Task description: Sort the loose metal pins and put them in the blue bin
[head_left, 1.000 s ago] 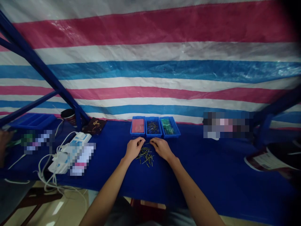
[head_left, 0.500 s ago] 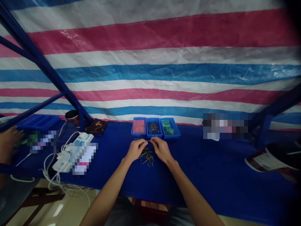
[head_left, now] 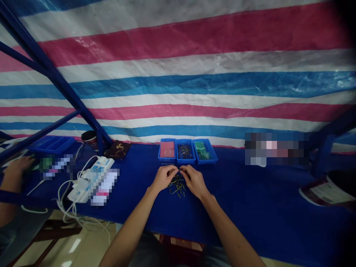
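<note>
My left hand [head_left: 164, 177] and my right hand [head_left: 194, 180] meet fingertip to fingertip over a small heap of thin metal pins [head_left: 177, 185] on the blue table [head_left: 250, 200]. Both hands are closed in a pinch; a thin pin seems to run between the fingertips, but it is too small to be sure. Behind the heap stand three small blue trays: the left tray [head_left: 167, 150] holds something pink, the middle tray [head_left: 184, 151] holds more pins, the right tray [head_left: 205, 150] holds green parts.
White power strips and cables [head_left: 91, 174] lie at the left. A dark pouch [head_left: 118, 149] and a cup [head_left: 90, 139] sit behind them. Another person's hand [head_left: 19, 165] rests at the far left. A striped tarp [head_left: 194, 74] hangs behind; blue frame bars [head_left: 55, 85] cross the left side.
My two hands have drawn closer together until the fingertips touch above the heap. The camera view has shifted slightly to the left. The other person's hand moved further onto the table.
</note>
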The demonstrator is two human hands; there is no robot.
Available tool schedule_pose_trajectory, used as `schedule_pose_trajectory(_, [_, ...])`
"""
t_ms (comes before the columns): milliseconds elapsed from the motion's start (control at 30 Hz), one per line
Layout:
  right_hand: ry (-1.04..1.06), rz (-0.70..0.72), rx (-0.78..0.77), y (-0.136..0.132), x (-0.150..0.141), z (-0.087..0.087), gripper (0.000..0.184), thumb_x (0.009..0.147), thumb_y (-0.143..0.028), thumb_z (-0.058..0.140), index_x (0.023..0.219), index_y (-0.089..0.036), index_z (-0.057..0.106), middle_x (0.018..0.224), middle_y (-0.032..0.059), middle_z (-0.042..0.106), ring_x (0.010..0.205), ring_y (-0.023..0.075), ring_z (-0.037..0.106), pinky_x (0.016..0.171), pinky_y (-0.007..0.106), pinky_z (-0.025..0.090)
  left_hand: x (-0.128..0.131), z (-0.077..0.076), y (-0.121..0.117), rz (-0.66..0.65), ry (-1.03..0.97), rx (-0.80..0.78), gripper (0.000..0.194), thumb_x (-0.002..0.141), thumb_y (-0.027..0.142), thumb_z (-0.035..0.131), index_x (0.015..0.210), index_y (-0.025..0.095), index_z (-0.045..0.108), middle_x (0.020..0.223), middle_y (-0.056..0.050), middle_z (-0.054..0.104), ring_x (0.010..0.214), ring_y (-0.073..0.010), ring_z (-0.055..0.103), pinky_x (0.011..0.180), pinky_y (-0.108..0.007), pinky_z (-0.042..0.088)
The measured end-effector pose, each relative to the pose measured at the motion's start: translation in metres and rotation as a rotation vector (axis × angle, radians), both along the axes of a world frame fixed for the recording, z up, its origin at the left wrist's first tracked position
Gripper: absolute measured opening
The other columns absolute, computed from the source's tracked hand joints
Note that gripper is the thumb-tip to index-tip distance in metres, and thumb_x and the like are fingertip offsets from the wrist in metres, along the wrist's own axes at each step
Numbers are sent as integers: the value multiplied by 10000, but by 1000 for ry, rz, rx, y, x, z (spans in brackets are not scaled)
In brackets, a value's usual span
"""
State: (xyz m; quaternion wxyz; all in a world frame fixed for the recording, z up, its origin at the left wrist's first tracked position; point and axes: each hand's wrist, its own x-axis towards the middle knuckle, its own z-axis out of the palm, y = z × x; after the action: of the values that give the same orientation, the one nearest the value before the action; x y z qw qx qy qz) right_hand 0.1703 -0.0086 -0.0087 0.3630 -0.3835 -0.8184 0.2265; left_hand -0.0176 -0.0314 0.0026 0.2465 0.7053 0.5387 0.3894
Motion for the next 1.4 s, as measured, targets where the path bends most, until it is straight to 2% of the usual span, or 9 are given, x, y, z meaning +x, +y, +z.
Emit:
schedule_pose_trajectory(300, [14,29,44,1,2,-6,313,1040,-309,404,1150,-261,693,1049,62,703,924,185,679,861,286,515,1,0,-1,-55,15,6,285,950,373,559,947,151,737,752,-38,681,627,-133,553,624,-232,410])
schedule_pose_trajectory(533, [-117,-10,79,-1,1,-1,302,1044,-288,390,1082,-250,688,954,57,688,824,171,656,758,259,459,0,2,-1,-81,13,51,273,965,325,547,879,156,742,775,-57,692,708,-158,610,697,-253,444])
schedule_pose_trajectory(733, [-185,-47,116,-3,-3,0,272,1042,-254,375,957,-213,631,879,46,674,785,172,624,747,270,395,0,-1,-1,-91,0,88,283,974,333,544,869,149,732,771,-51,674,688,-147,592,667,-249,430])
schedule_pose_trajectory(833, [-220,-56,92,-3,-4,-1,271,1043,-259,370,878,-209,579,823,30,674,740,166,621,683,267,356,-1,-2,0,-101,8,90,284,975,325,545,852,148,729,751,-42,660,673,-140,579,652,-245,417])
schedule_pose_trajectory(1000, [-226,-95,79,-2,-6,-3,370,1053,-320,352,748,-207,528,705,20,654,631,154,600,601,273,291,-1,-1,0,-121,20,80,279,974,327,547,859,150,731,744,-40,656,662,-139,566,640,-245,407])
schedule_pose_trajectory(1167, [-145,-119,31,-2,-5,-3,468,1057,-391,358,673,-206,549,632,13,627,597,150,601,591,272,310,-1,2,-1,-118,22,67,272,973,325,547,857,151,722,728,-27,636,649,-132,546,635,-243,389])
schedule_pose_trajectory(1233, [-73,-108,11,-1,-3,-1,419,1050,-397,384,748,-211,606,688,16,653,642,156,622,615,266,357,-1,2,0,-100,5,61,267,970,318,549,843,149,711,720,-20,635,643,-129,546,634,-241,386])
schedule_pose_trajectory(1333, [51,-64,6,-1,-1,0,248,1026,-375,459,1064,-232,658,891,31,703,783,174,663,691,264,441,-2,1,0,-66,-20,57,258,965,307,552,828,146,700,699,-13,626,630,-126,543,625,-238,380])
schedule_pose_trajectory(1400, [102,-23,18,0,-1,0,246,1018,-333,477,1183,-259,642,1008,39,701,871,181,672,754,272,477,-3,0,1,-52,-26,56,255,963,305,551,829,146,699,696,-12,625,629,-127,542,621,-236,377])
